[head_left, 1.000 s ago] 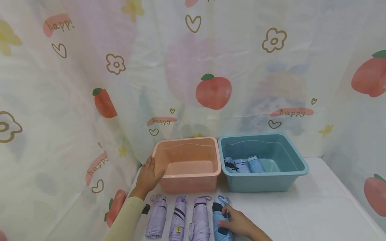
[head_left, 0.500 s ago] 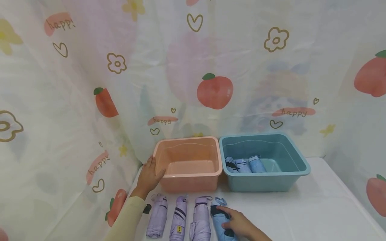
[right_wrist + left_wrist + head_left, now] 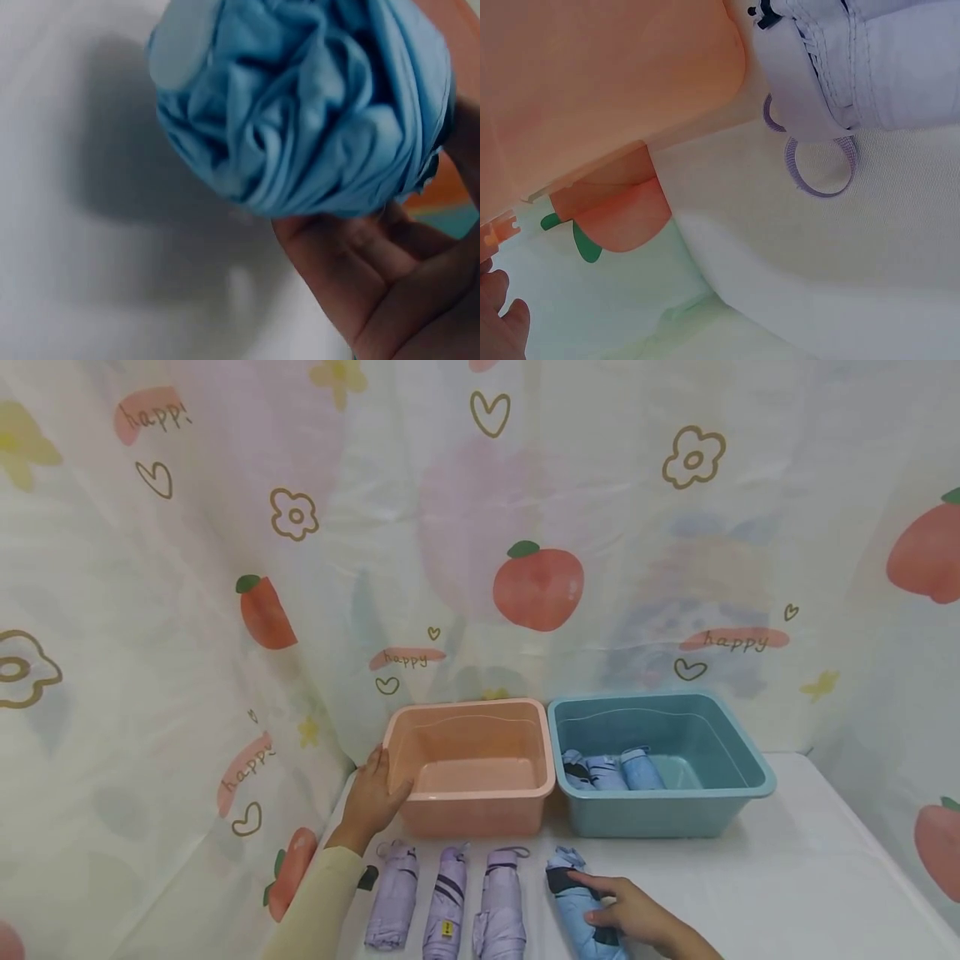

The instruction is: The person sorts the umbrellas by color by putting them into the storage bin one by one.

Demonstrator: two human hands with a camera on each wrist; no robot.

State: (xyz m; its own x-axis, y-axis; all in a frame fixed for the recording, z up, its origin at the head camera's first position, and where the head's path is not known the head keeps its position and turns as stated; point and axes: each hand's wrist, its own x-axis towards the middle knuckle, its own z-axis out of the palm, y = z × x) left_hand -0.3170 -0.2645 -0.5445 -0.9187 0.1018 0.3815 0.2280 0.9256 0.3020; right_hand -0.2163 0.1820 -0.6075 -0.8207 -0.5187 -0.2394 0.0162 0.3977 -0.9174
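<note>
My right hand (image 3: 637,910) grips a blue folded umbrella (image 3: 581,902) with a dark band near its top. The right wrist view shows the bunched fabric end of the umbrella (image 3: 300,120), fingers curled beneath it, and a shadow on the white surface alongside. My left hand (image 3: 372,797) rests against the left side of the peach-coloured basin (image 3: 472,814), fingers along its rim. In the left wrist view only some fingertips (image 3: 499,304) show at the left edge, near the basin's rim. Three lilac folded umbrellas (image 3: 393,902) lie side by side in front of that basin.
A teal basin (image 3: 652,814) stands right of the peach one, with several blue folded umbrellas (image 3: 641,770) in its left part. A small black piece (image 3: 367,877) lies by the leftmost lilac umbrella. Patterned curtain (image 3: 450,527) hangs behind and at both sides of the white table (image 3: 787,860).
My right hand has shifted right with the blue umbrella, which now lies farther from the lilac ones and tilts more. My left hand has stayed at the peach basin.
</note>
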